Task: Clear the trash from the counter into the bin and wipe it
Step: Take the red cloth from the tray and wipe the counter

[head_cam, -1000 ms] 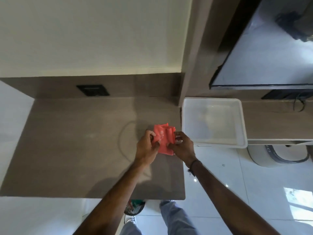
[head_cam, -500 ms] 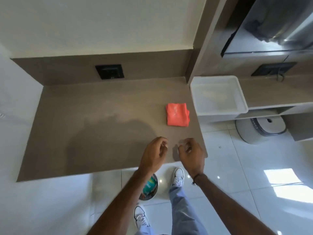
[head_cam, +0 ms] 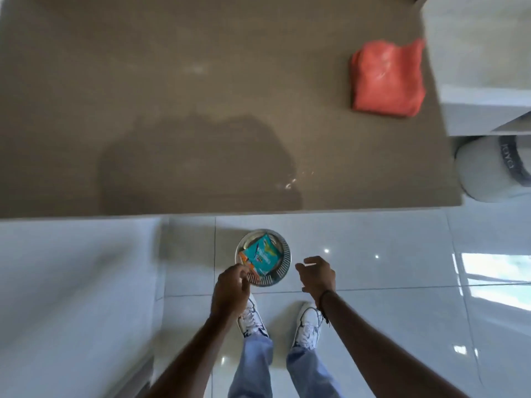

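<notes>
A folded red cloth (head_cam: 388, 80) lies on the brown counter (head_cam: 201, 96) near its right edge. On the floor below the counter's front edge stands a round metal mesh bin (head_cam: 284, 255) holding a teal packet (head_cam: 263, 255) and an orange wrapper (head_cam: 244, 258). My left hand (head_cam: 230, 291) hovers over the bin's near-left rim, fingers loosely curled, holding nothing. My right hand (head_cam: 317, 275) hangs just right of the bin, fingers apart and empty.
A white plastic tub (head_cam: 482, 90) sits on a lower shelf right of the counter. A round white device (head_cam: 488, 168) rests on the glossy tiled floor beneath it. My white shoes (head_cam: 307, 326) stand behind the bin. A white wall panel flanks the left.
Both hands let go of the red cloth, which now lies folded on the counter. They drew back past the front edge and dropped toward the bin as my view tilted down.
</notes>
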Motion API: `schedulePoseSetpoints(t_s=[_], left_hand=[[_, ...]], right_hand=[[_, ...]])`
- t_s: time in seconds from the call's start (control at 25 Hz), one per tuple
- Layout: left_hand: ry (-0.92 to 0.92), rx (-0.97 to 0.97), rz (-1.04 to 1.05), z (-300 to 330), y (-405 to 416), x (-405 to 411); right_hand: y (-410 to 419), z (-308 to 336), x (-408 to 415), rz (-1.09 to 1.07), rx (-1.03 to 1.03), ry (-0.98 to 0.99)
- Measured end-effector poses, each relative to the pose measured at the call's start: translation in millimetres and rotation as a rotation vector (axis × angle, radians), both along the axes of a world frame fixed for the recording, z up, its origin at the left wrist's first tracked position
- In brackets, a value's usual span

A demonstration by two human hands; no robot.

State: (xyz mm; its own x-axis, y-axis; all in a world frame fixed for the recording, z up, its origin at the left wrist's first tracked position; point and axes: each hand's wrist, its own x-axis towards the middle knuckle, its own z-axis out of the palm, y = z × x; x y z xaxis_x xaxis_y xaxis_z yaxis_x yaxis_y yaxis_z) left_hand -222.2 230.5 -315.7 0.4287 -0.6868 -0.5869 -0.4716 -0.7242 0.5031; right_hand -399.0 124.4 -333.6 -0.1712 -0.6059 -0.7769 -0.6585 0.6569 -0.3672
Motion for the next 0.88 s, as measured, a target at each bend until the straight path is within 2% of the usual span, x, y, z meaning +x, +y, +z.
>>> schedulePoseSetpoints(t_s=[0.12, 0.2, 0.32, 0.4, 0.56, 0.72, 0.8, 0.88], left_hand=[[0.03, 0.285, 0.08, -114.9, 13.4, 3.3], [0.065, 0.399, 0.115, -173.6, 14.3, 3.8], [0.196, 0.353, 0.309, -215.7, 10.6, 1.5], [0.201, 0.322, 0.37, -226.0, 10.7, 4.8], [0.133, 0.277, 0.397, -206.5, 11.1, 2.8], [0.06, 0.307, 0.475, -126.1, 24.3, 3.0], [0.191, 0.338, 0.452, -69.6, 32.2, 8.5], [0.427, 0.317, 0.375, -8.4, 34.9, 12.1]], right_hand=[[5.1, -100.0, -9.6, -0.006, 0.078, 0.027], [10.0, -154.3, -14.9, 0.067, 0.091, 0.063], [13.9, -201.4, -10.0, 0.217, 0.12, 0.064], [14.7, -212.3, 2.6, 0.197, 0.153, 0.044], [15.5, -200.6, 12.4, 0.219, 0.151, 0.153], [26.8, -109.2, 6.9, 0.305, 0.175, 0.165], [31.5, -40.1, -3.6, 0.325, 0.166, 0.2], [32.5, 24.4, -9.3, 0.368, 0.162, 0.196]])
